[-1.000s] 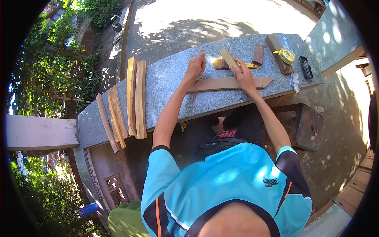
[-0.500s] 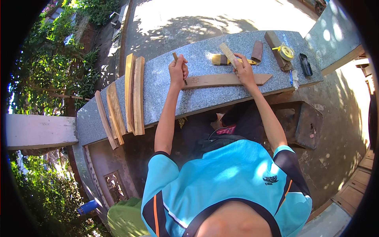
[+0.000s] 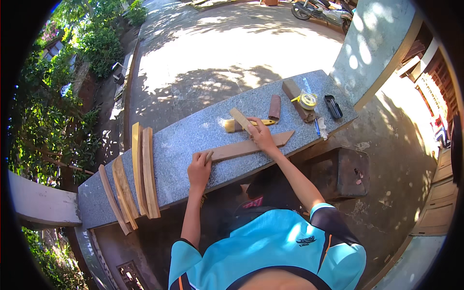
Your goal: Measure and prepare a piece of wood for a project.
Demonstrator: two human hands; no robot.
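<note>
Right hand [image 3: 261,136] pinches a block [image 3: 238,118] jutting past its fingers; left hand [image 3: 198,170] curls around a stick [image 3: 209,155]. Beneath the right fingers, a board [image 3: 236,149], likely stiff and light, suits an edge grip.

There are two hands [image 3: 198,170], one slant-ended board [image 3: 234,150], one paintbrush [image 3: 232,126].

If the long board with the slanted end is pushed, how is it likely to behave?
The board would probably slide rather than tip, as it seems to lie flat on the bench. It looks like solid wood, so likely stiff. Its narrow tip might chip.
</note>
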